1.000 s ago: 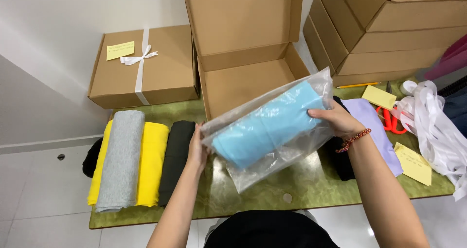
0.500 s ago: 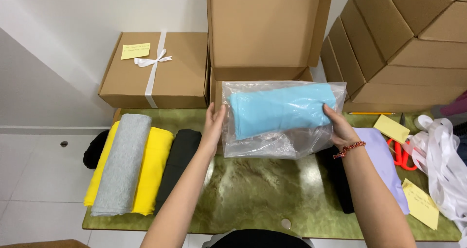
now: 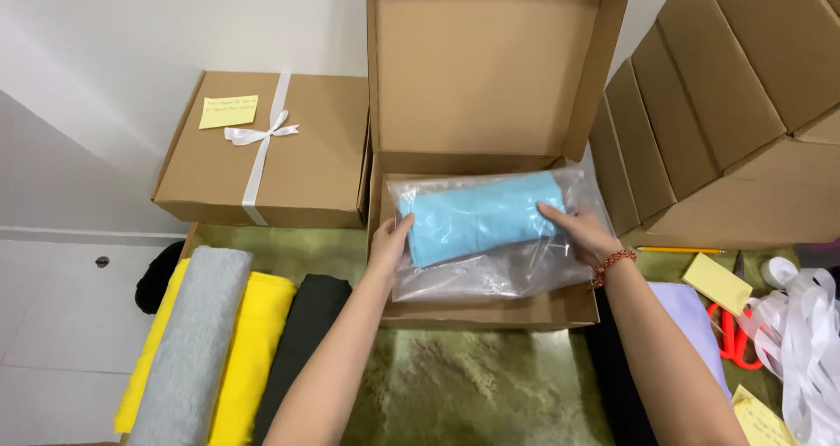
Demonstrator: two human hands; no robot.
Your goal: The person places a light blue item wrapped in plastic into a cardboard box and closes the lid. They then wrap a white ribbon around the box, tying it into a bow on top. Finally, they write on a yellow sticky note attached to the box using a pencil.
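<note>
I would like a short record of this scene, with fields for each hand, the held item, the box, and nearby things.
left hand: grips the left end of the bag
right hand: grips the right end of the bag
clear plastic bag: holds a folded light blue cloth, low inside the box
open cardboard box: lid upright
nearby: closed ribboned box; grey roll; red scissors
</note>
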